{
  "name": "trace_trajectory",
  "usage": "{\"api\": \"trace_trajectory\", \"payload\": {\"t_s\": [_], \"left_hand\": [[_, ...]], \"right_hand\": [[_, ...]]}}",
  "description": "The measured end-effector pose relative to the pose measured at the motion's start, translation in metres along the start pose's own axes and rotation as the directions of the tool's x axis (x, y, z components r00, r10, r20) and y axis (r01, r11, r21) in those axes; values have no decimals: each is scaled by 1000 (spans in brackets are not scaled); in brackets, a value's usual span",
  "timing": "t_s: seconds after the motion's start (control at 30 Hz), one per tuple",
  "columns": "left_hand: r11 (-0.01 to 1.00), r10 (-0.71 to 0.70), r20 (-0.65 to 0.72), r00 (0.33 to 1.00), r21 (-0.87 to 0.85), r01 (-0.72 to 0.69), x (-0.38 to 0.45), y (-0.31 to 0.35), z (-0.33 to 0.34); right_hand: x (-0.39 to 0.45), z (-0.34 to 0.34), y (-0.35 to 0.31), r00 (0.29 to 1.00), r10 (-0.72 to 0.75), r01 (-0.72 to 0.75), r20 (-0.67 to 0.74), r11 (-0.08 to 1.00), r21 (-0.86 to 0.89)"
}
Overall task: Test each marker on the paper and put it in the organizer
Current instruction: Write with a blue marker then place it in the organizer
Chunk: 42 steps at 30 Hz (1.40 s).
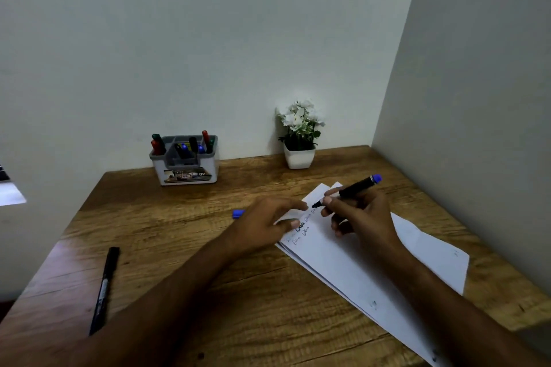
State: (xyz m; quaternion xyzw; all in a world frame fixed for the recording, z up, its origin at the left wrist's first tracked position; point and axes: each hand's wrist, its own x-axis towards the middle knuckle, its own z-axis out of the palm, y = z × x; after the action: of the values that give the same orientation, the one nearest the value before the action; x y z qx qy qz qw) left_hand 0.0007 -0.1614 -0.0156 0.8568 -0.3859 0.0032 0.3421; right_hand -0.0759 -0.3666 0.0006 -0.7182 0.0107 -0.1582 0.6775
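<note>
Desk (185,250): wood, visible grain, low sheen
Paper (343,262): matt white sheets
Organizer (185,171): smooth grey-white plastic
Pot (299,158): glossy white

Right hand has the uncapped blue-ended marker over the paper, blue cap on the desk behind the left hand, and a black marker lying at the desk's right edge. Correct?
One error: the head view shows the black marker lying at the desk's left edge, not right. The right hand does hold the uncapped marker over the paper, the blue cap behind the left hand.

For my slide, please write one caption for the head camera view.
Right hand holds an uncapped blue marker over the paper; left hand steadies the sheet.
</note>
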Motion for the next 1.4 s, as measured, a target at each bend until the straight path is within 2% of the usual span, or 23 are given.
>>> {"api": "trace_trajectory", "payload": {"t_s": [0.07,0.27,0.6,0.97,1.4], "left_hand": [[999,32,48,998,5,-32,1,-3,6],[999,8,100,995,32,-12,-4,-14,16],[999,-4,79,997,42,0,-5,-26,25],[1000,-7,108,994,21,5,-6,-32,26],[999,1,112,994,46,-6,-4,-35,29]], "right_hand": [[-3,-2,2,1000,-1,1,-5,999,-44],[-5,-3,11,998,-2,14,66,983,-180],[8,8,27,992,-83,119,100,887,-447],[7,9,29,988,-93,142,120,845,-516],[7,10,29,989,-82,134,123,849,-512]]}}
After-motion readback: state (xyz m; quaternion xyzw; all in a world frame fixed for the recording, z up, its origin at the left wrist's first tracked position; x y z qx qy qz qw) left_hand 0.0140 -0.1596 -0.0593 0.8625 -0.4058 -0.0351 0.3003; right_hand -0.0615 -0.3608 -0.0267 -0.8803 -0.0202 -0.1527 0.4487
